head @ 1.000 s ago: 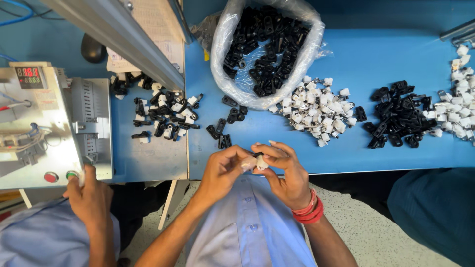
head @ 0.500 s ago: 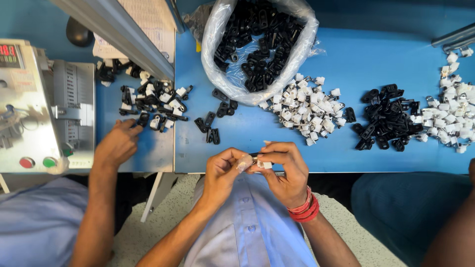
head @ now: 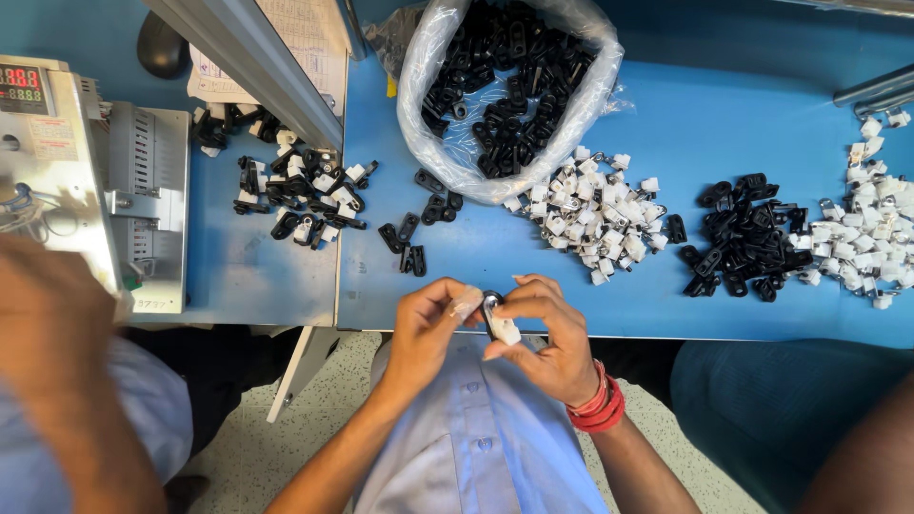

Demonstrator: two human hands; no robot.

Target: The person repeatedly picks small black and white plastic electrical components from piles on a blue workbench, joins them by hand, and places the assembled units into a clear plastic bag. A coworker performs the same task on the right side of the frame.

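We see the left hand [head: 433, 324] and the right hand [head: 552, 333] brought together at the lower centre of the frame, just below the near edge of the blue counter [head: 743, 105]. Both are curled nearly closed, fingertips pinching one small clip [head: 497, 319], a black part joined to a white part, held between them over the light blue shirt [head: 476, 447]. The right wrist wears red bangles [head: 600, 411]. Against half a second ago, the clip now stands more on end between the fingers, and a neighbour's arm that reached to the mixed parts at the upper left is now a blurred arm [head: 52, 333] at the left edge. Our forearms rise from the bottom of the frame and converge, wrists bent inward. Above the hands lie a few loose black clips [head: 411, 243]; further up sits a clear bag of black clips [head: 505, 86]. Right of centre lie a white pile [head: 595, 209] and a black pile [head: 738, 238]; a mixed pile [head: 300, 190] lies at the upper left beside a grey machine [head: 76, 171].
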